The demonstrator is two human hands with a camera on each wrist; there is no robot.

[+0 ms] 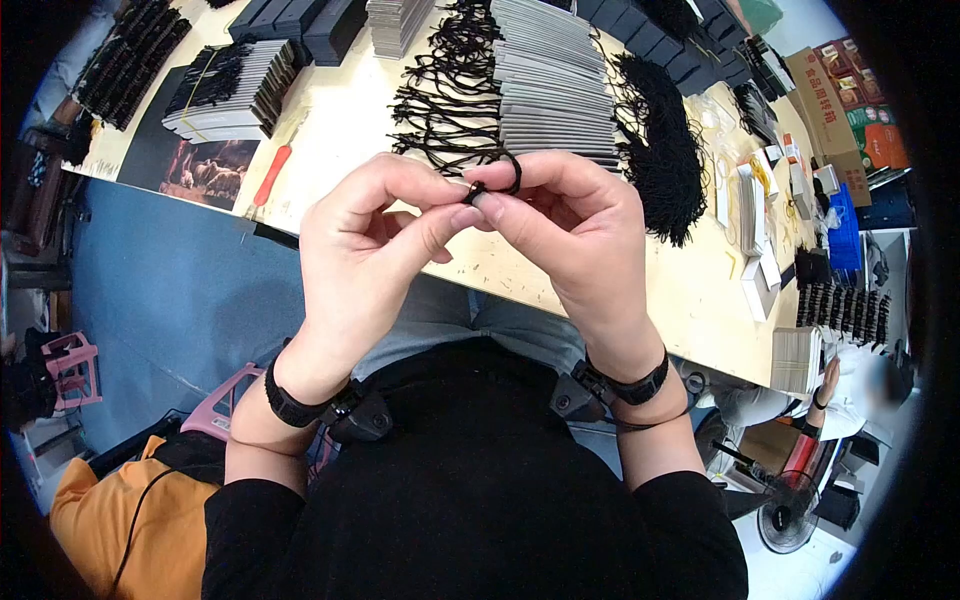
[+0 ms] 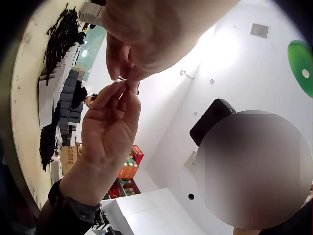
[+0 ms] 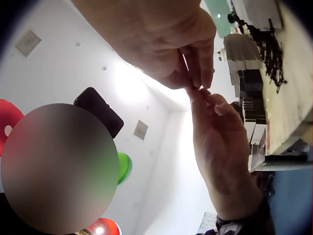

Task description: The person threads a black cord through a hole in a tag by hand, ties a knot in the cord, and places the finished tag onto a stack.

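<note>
Over the table's near edge, my left hand (image 1: 365, 240) and right hand (image 1: 585, 235) meet at the fingertips. Between thumb and forefinger, each pinches a short black cord (image 1: 516, 176), which makes a small loop above the right thumb. The spot where the cord is pinched is mostly hidden by the fingers. In the left wrist view the right hand (image 2: 110, 129) faces the left hand (image 2: 151, 36); both sets of fingertips touch. Just beyond the hands lies a long row of grey card pieces (image 1: 555, 85), with black cords (image 1: 450, 100) spread along its left side.
A heap of black cords (image 1: 665, 150) lies right of the row. Left are a banded card bundle (image 1: 235, 90), a red-handled tool (image 1: 272, 176) and a sheep picture (image 1: 210, 175). Dark boxes (image 1: 330, 30) stand behind; white boxes (image 1: 762, 285) sit right. A pink stool (image 1: 220, 400) is beside me.
</note>
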